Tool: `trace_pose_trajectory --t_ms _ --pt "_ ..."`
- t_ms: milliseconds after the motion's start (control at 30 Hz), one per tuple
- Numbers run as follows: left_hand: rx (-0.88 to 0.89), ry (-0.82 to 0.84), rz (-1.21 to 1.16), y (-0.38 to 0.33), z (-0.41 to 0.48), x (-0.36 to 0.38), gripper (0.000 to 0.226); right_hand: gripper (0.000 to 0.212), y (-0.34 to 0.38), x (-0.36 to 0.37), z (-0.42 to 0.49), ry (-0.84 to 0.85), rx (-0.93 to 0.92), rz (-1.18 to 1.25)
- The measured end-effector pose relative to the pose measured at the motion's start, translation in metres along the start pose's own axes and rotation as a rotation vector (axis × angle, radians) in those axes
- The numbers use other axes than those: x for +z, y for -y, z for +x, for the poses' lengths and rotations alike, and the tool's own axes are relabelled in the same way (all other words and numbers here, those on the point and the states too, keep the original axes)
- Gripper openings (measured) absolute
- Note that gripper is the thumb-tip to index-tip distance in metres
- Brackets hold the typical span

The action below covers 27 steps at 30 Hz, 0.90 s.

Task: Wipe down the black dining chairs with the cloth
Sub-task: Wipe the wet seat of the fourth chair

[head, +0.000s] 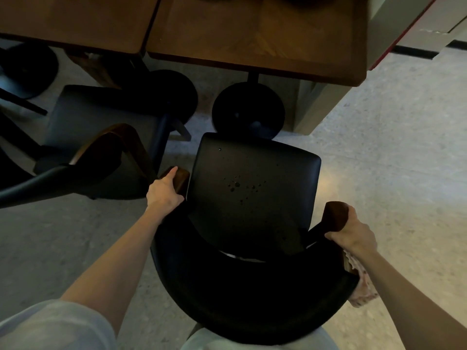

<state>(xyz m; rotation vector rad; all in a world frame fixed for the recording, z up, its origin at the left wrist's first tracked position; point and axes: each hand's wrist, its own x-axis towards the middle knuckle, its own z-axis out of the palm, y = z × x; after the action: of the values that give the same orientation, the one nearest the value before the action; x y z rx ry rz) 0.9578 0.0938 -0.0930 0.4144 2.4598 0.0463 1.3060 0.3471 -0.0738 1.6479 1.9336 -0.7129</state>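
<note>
- A black dining chair is seen from above, in the middle of the view, with its curved back nearest the viewer and its padded seat facing a wooden bench.
- Small water droplets are scattered across the middle of the chair's seat.
- The left hand is closed round the wooden end of the chair's left armrest, with the thumb on the inner side towards the seat.
- The right hand is closed round the wooden end of the chair's right armrest, with the fingers curled over it.
- A pale, speckled cloth is seen on the chair's right side, under the right wrist and forearm and against the rear of that armrest. Whether it is gripped by the right hand cannot be told.
- A round black pedestal base stands on the floor just beyond the front edge of the chair's seat, under the bench.
- A second chair, with a dark seat and a wooden curved arm, stands just to the left of the black dining chair, also facing the bench.
- A light sleeve is seen at the lower left, behind the chair's back.
</note>
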Motion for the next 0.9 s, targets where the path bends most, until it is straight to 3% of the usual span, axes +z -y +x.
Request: trace_pose_trajectory --t_ms 367,900 --pt "0.062 -0.038 0.023 0.025 -0.049 0.039 0.095 0.095 -0.058 0.041 -0.045 -0.011 0.037 0.028" --pt "0.059 -0.035 0.068 0.022 -0.06 0.036 0.09 0.097 -0.057 0.041 -0.048 -0.031 -0.009 -0.01"
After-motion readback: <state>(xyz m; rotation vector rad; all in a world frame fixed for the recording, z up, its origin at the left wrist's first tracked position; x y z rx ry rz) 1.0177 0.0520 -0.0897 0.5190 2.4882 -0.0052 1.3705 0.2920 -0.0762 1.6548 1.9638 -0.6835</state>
